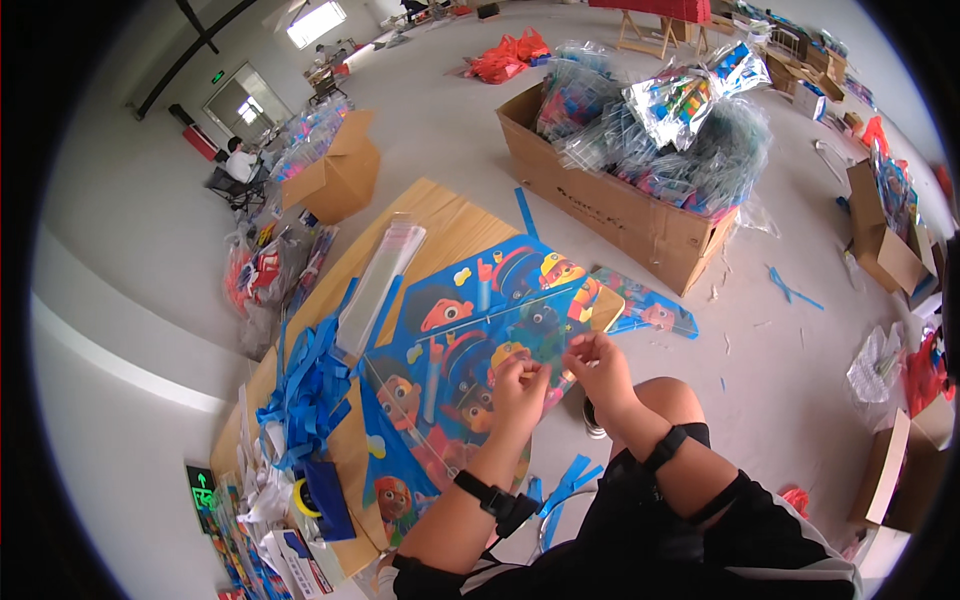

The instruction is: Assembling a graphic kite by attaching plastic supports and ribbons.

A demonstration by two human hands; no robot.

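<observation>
A blue cartoon-printed kite lies spread on a wooden table. My left hand pinches a thin clear rod or film at the kite's near edge. My right hand grips the same edge just to the right, fingers closed on the kite. Both wrists wear black straps. My bare knee sits below the right hand.
A pile of blue strips and a stack of clear sleeves lie left of the kite. A large cardboard box full of bagged kites stands beyond the table. Smaller boxes line the right side. A person sits far back left.
</observation>
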